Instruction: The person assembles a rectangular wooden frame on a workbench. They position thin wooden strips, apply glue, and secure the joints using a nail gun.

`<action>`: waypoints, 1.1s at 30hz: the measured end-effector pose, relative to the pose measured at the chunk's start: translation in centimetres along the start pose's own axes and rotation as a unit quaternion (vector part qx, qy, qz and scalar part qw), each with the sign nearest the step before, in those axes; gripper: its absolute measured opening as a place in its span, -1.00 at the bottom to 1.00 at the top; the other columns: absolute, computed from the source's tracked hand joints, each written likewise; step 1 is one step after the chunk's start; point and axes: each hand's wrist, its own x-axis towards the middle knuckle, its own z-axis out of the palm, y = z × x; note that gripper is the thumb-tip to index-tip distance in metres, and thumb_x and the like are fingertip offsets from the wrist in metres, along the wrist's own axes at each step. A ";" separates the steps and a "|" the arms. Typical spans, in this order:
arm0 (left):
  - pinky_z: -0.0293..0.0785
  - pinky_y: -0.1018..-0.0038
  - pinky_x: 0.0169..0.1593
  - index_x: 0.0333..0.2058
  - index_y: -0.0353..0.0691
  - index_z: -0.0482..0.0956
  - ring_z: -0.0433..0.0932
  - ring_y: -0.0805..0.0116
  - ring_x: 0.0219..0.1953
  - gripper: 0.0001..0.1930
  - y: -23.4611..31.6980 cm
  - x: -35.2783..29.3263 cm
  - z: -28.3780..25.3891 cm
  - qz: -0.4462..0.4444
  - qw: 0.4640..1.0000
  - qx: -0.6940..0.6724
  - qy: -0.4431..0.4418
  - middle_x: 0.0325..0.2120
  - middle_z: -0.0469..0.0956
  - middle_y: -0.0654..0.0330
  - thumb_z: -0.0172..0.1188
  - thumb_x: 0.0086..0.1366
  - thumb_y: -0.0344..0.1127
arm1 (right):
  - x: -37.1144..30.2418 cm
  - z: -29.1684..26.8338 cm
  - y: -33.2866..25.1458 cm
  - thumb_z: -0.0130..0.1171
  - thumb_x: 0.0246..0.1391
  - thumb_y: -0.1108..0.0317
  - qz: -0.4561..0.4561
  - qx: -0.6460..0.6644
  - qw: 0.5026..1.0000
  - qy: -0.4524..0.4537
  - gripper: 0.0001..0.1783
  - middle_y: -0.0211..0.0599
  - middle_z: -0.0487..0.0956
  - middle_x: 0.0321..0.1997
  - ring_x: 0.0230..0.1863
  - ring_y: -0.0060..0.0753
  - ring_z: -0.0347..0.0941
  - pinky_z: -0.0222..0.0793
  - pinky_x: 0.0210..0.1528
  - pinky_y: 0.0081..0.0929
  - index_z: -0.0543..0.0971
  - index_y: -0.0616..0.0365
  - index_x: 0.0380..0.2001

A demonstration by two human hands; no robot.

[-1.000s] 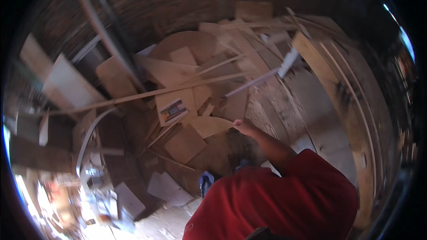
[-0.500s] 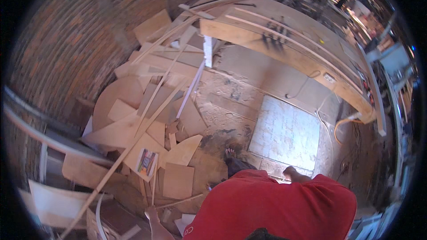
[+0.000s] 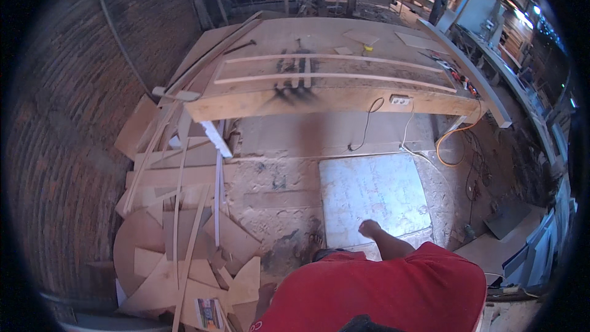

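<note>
My right hand (image 3: 369,229) hangs over a pale board (image 3: 344,181) lying on the floor. Its fingers are curled in, and I see nothing in it. Close to my red shirt, my left hand (image 3: 266,295) shows only as a small patch of skin, its fingers hidden from view. Beside it lie thin sheet offcuts (image 3: 247,280) in a loose pile. Ahead stands a wide wooden workbench (image 3: 344,103). A long, narrow frame of wood strips (image 3: 369,78) rests on its top.
A power socket (image 3: 401,99) is fixed to the bench's front edge. An orange cable (image 3: 441,154) loops down at the right. Hand tools (image 3: 461,80) lie near the bench's right end. Long strips (image 3: 190,252) cross the offcuts by the brick wall (image 3: 67,166).
My view has turned left, and the bench now lies straight ahead. My right hand has come forward over the pale board. My left hand has drawn in toward my body.
</note>
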 end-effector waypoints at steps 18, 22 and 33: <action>0.55 0.35 -0.25 -0.32 -0.33 0.73 0.62 0.40 -0.38 -0.74 14.1 30.1 -18.8 0.027 0.970 -0.195 0.146 -0.43 0.71 0.07 0.41 0.18 -0.21 | 0.4 10.2 14.0 0.06 0.25 0.13 0.050 -0.029 0.987 -0.153 -0.60 -0.13 0.63 0.17 0.16 -0.04 0.58 0.46 0.23 -0.03 0.69 -0.01 0.03; 0.62 0.31 -0.17 -0.29 -0.28 0.75 0.71 0.28 -0.31 -0.76 14.5 34.3 -27.1 0.153 0.979 0.015 0.132 -0.38 0.73 0.03 0.41 0.19 -0.21 | 1.0 8.1 3.6 0.15 0.16 0.19 0.069 0.060 0.973 -0.210 -0.70 -0.19 0.70 -0.02 0.00 -0.07 0.65 0.55 0.05 -0.06 0.74 -0.03 -0.13; 0.58 0.04 -0.12 -0.26 -0.27 0.68 0.65 -0.15 -0.21 -0.76 24.8 49.2 -43.3 0.218 0.942 0.209 0.144 -0.34 0.66 -0.09 0.29 0.28 -0.19 | 23.7 -14.8 -12.7 0.23 0.07 0.13 0.239 0.421 0.859 0.168 -0.68 -0.13 0.76 -0.26 -0.28 -0.11 0.70 0.60 -0.16 -0.17 0.76 0.02 -0.18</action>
